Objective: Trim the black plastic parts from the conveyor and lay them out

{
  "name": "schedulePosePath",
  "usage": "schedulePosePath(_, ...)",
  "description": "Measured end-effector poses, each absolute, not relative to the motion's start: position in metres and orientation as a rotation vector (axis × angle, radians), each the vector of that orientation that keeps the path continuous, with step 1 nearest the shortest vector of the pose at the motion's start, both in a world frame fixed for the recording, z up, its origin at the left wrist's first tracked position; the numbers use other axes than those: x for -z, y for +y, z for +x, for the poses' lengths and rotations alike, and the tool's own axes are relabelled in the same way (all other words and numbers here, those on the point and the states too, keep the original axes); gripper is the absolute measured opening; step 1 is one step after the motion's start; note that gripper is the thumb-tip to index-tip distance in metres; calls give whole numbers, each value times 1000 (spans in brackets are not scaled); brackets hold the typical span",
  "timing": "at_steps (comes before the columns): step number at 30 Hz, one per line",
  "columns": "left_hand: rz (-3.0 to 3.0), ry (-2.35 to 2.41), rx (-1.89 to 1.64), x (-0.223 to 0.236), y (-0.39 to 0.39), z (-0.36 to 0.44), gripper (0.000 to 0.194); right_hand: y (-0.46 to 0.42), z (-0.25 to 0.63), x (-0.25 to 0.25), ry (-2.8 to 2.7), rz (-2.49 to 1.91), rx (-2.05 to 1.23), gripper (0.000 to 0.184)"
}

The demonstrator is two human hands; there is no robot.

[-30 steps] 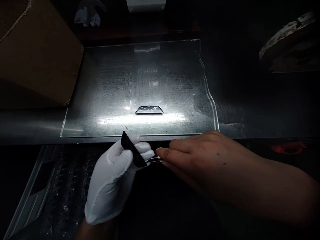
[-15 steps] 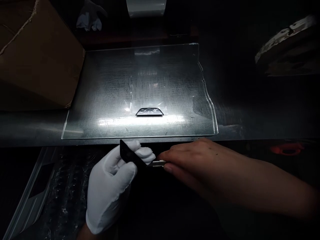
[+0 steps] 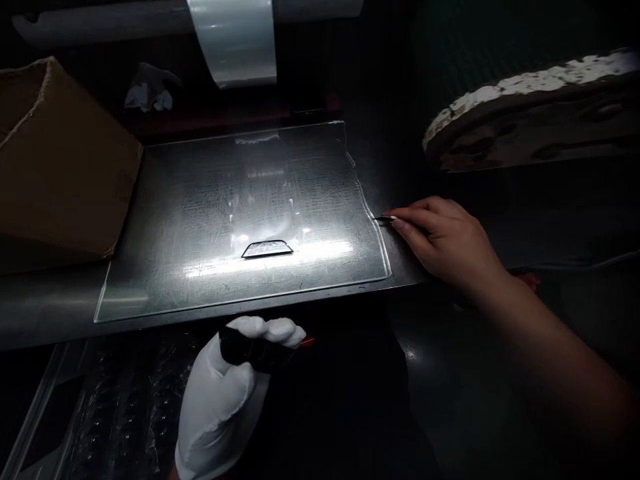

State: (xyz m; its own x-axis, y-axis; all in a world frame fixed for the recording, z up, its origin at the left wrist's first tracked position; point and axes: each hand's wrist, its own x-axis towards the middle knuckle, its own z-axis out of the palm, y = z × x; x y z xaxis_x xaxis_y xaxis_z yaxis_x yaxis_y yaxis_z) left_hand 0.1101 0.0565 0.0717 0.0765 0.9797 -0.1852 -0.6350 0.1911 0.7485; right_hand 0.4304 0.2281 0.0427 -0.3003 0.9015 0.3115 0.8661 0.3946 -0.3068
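Note:
My left hand point(image 3: 220, 400), in a white glove, is closed around a flat black trapezoid piece point(image 3: 255, 351) below the table's front edge. My right hand point(image 3: 440, 237) is bare and pinches a thin, pointed, knife-like tool point(image 3: 384, 219) beside the right edge of the glass sheet point(image 3: 180, 220). Most of that tool is hidden in the fingers; only its dark tip shows. On the glass lies a second trapezoid piece point(image 3: 267, 249) with a black rim and a shiny face that mirrors the light. Neither hand touches it.
A cardboard box point(image 3: 65, 180) stands at the left. Behind the glass are a crumpled white glove point(image 3: 149, 90) and a hanging pale strip point(image 3: 240, 43). A large rounded object with a rough white rim point(image 3: 525, 87) is at upper right. A clear plastic tray point(image 3: 130, 407) sits lower left.
My right hand has moved away from the black piece, up and right to the glass edge, with the tool. My left hand still holds its piece, tilted less steeply. The view has shifted.

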Motion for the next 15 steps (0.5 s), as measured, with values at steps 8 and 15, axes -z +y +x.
schedulePosePath(8, 786, 783, -1278, -67, 62, 123, 27, 232, 430, -34, -2141, -1430, -22, 28)
schedulePosePath(15, 691, 1260, -1130, -51, 47, 137, 23, 105, 438, -15, -1630, -1268, -956, 16)
